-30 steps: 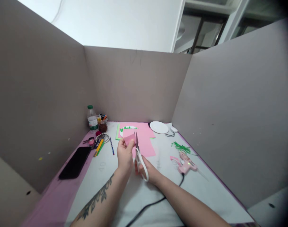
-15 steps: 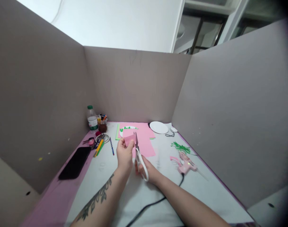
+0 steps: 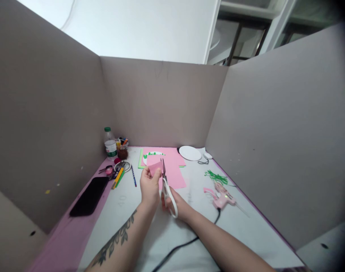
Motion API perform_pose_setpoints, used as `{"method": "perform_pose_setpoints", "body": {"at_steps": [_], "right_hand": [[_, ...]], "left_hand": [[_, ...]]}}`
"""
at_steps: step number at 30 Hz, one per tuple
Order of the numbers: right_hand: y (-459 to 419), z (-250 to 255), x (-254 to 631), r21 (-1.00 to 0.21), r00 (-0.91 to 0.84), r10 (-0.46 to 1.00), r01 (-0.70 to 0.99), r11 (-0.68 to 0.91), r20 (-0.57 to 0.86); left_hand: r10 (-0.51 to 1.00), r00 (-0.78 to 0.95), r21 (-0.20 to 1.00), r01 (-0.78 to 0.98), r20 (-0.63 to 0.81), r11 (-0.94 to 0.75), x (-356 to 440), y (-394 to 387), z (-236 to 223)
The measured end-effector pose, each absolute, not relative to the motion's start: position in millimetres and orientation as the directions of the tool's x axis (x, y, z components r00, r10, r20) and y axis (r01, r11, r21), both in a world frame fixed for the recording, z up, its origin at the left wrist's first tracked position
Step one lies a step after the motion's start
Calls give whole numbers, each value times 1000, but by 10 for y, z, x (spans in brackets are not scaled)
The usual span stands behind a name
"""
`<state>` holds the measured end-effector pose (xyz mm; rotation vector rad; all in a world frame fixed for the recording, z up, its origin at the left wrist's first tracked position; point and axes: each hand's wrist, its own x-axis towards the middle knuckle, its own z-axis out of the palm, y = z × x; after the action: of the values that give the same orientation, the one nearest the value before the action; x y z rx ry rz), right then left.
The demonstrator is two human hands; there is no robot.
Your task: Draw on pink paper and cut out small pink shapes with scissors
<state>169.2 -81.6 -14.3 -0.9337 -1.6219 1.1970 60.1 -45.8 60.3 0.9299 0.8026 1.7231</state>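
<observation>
We pinch the pink piece in our left hand, just left of the scissors, which our right hand grips. Neither has visibly moved, so cutting seems barely advanced. The glue gun lies to the scissors' right.

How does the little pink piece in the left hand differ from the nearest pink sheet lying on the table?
Size: the pink piece is small; the pink sheet is much larger.
Pose: the pink piece is held up in the left hand, while the pink sheet lies flat on the table.
View: the pink piece shows right beside the blades of the scissors; the pink sheet shows behind them.
Both are thin and pink.
</observation>
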Motion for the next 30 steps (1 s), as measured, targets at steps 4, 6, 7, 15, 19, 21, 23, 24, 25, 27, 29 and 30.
{"method": "perform_pose_setpoints", "body": {"at_steps": [4, 6, 7, 15, 19, 21, 23, 24, 25, 27, 29, 30], "right_hand": [[-806, -151, 1701, -967, -322, 923, 74, 244, 208], [-804, -154, 1707, -970, -321, 926, 68, 233, 199], [-804, -153, 1709, -973, -319, 928, 62, 223, 192], [-813, -78, 1719, -981, -296, 946, 95, 170, 135], [-819, -41, 1718, -983, -279, 953, 101, 154, 120], [-822, -26, 1721, -982, -278, 952, 99, 161, 128], [-824, -12, 1725, -981, -277, 953, 106, 161, 126], [-824, -6, 1726, -982, -277, 953, 109, 156, 120], [-824, -1, 1728, -982, -277, 954, 110, 150, 115], [-821, -1, 1730, -984, -279, 954, 109, 143, 108], [-818, -13, 1731, -984, -282, 953, 104, 144, 110], [-816, -24, 1733, -983, -283, 952, 101, 150, 116]], "left_hand": [[949, -229, 852, -431, 215, -297, 587, -452, 603], [948, -239, 859, -417, 211, -297, 580, -452, 610], [947, -244, 862, -411, 208, -296, 577, -454, 615], [948, -252, 873, -395, 196, -286, 561, -467, 686], [950, -251, 874, -399, 186, -276, 556, -462, 706], [951, -251, 874, -401, 182, -273, 554, -456, 708], [951, -250, 875, -401, 181, -272, 552, -449, 706], [952, -248, 875, -401, 181, -271, 551, -446, 705], [952, -245, 876, -399, 182, -270, 549, -443, 704], [953, -238, 880, -392, 185, -268, 546, -440, 700], [954, -234, 885, -379, 190, -269, 543, -436, 692], [953, -236, 888, -371, 191, -270, 542, -434, 686]]}}
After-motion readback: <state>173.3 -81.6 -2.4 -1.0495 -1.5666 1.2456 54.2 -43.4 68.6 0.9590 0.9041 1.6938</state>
